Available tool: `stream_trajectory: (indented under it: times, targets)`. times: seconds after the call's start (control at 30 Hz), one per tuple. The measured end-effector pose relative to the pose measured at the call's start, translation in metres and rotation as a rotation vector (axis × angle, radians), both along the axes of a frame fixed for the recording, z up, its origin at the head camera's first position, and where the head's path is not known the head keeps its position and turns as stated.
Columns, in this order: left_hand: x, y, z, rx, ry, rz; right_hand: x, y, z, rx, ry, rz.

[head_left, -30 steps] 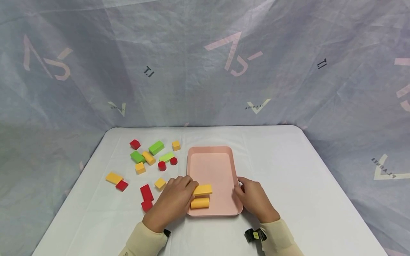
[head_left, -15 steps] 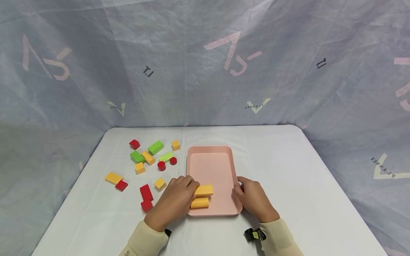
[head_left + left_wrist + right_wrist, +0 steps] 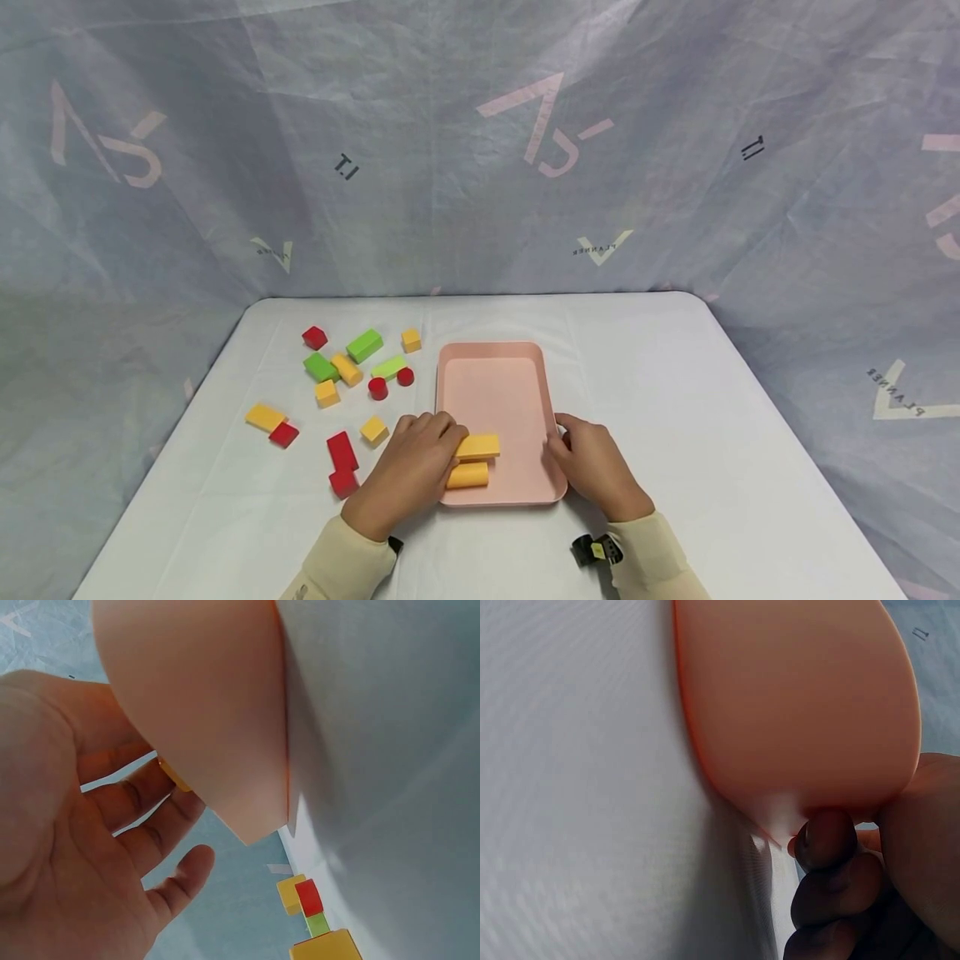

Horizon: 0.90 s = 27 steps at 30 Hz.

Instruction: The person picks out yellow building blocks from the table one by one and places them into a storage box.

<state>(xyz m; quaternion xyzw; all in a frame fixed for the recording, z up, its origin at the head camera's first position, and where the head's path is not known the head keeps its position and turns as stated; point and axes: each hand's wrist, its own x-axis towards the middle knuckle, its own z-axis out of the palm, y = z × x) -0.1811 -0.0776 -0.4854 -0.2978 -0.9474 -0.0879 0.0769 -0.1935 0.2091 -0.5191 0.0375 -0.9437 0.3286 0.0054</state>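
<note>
A pink tray [image 3: 495,392] lies on the table in front of me. My left hand [image 3: 420,458] reaches over its near left rim and grips a flat yellow block [image 3: 477,447] inside. Nearer to me in the tray lies a yellow cylinder [image 3: 467,476]. In the left wrist view the tray's wall [image 3: 202,712] covers most of what the fingertips hold; only a yellow corner shows. With thumb and fingers, my right hand [image 3: 596,467] pinches the tray's right rim. The right wrist view shows those fingers curled at the tray's outer wall [image 3: 802,705].
Left of the tray lie several loose blocks: a red block [image 3: 342,451], a yellow cube [image 3: 374,432], a green block [image 3: 365,345] and red cylinders such as one red cylinder [image 3: 377,388]. A yellow block [image 3: 266,417] touches a red one further left. Grey cloth [image 3: 480,208] hangs behind the table.
Over the last second my left hand and the flat yellow block have shifted very slightly right. The right hand and the tray stay put.
</note>
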Motion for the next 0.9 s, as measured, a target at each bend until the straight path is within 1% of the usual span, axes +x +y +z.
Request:
stream_trajectory:
  times: [0.33,0.53,0.9]
  targets:
    - [-0.0017,0.0014,-0.0041,-0.019,0.033,-0.01,0.0005,0.0,0.001,-0.001,-0.004,0.001]
    - [-0.0015,0.0018,-0.0038,-0.029,0.01,-0.006,0.0008,-0.0003,0.0009,0.005,-0.017,-0.006]
    - [-0.002,0.0031,-0.0043,-0.051,-0.02,0.007,0.0,-0.0001,0.0005,0.008,-0.009,-0.001]
